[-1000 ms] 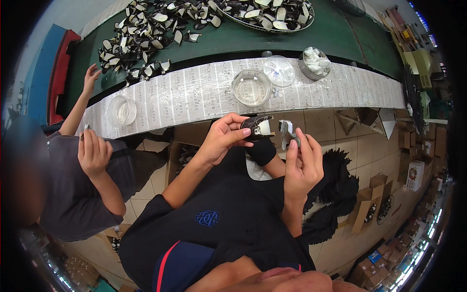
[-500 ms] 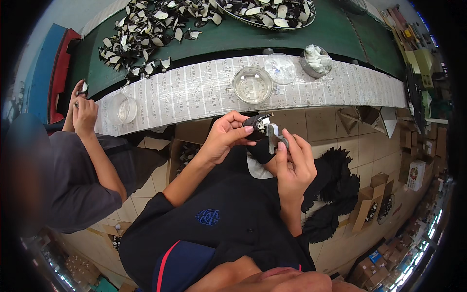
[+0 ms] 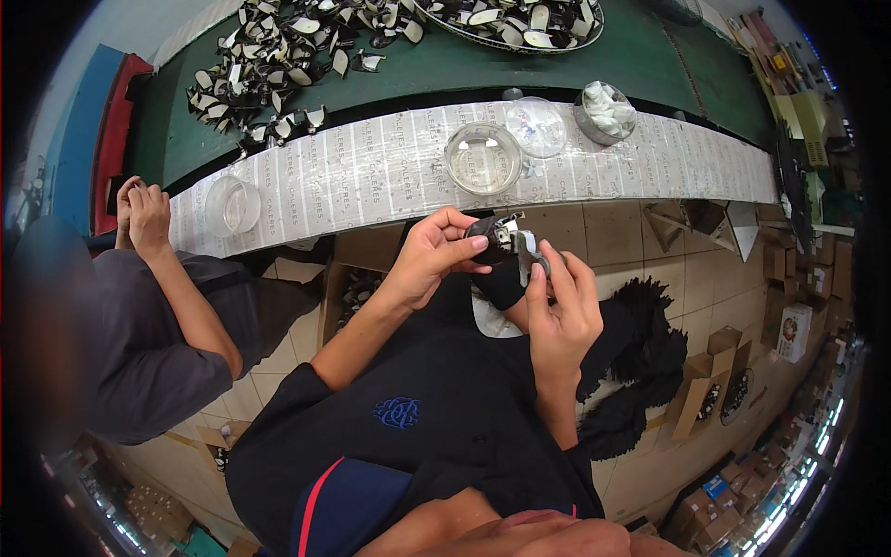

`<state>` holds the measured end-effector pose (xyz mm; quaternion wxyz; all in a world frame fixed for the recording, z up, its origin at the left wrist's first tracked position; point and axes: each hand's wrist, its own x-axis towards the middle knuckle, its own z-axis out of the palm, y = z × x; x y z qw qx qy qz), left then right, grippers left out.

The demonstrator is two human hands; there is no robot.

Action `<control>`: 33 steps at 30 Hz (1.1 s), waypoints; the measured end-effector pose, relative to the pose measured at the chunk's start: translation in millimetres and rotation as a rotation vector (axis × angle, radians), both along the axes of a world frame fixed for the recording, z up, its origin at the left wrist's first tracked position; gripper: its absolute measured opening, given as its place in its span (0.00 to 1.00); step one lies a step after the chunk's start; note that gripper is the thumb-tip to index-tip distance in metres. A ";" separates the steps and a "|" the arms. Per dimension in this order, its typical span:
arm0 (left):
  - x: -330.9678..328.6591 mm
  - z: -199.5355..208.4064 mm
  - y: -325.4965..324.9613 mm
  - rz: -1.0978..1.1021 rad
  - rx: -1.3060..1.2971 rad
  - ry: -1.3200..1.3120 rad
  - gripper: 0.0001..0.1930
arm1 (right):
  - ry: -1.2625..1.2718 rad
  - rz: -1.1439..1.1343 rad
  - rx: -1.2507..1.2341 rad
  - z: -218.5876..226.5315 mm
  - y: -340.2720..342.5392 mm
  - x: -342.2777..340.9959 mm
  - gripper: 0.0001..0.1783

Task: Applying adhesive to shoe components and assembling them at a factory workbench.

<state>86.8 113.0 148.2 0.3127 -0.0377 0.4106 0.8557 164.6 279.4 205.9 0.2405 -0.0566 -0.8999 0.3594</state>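
Observation:
My left hand (image 3: 429,258) pinches a small dark piece (image 3: 483,241) with a pale edge and narrow tabs, in front of the table. Close against its right side is a flat grey metal tool (image 3: 525,264), gripped between the thumb and fingers of my right hand (image 3: 568,311). A bit of white (image 3: 530,239) shows by the top of the tool; I cannot tell what it is. Beyond my hands, a clear round dish (image 3: 484,160) stands on the paper-covered table edge (image 3: 390,181).
Black-and-white pieces (image 3: 269,70) lie heaped on the green surface (image 3: 399,74), beside a full round tray (image 3: 520,39). A clear lid (image 3: 535,127) and a tub of white wads (image 3: 605,113) stand right of the dish. A co-worker (image 3: 162,343) sits at left, near another clear dish (image 3: 232,205).
The grey tool has tilted and shifted slightly beside the dark piece, which stays in my left hand. At left, the co-worker's hands have moved leftward and closer together.

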 end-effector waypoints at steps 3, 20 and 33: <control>-0.7 -0.3 -0.6 -0.001 -0.005 0.002 0.10 | 0.004 -0.032 0.052 -0.2 3.0 0.7 0.15; 0.8 3.8 1.8 -0.015 0.004 0.008 0.10 | 0.068 -0.122 -0.017 7.8 21.6 6.3 0.14; 2.3 11.9 0.1 -0.037 -0.015 0.031 0.11 | 0.063 -0.094 -0.132 7.9 23.0 17.5 0.14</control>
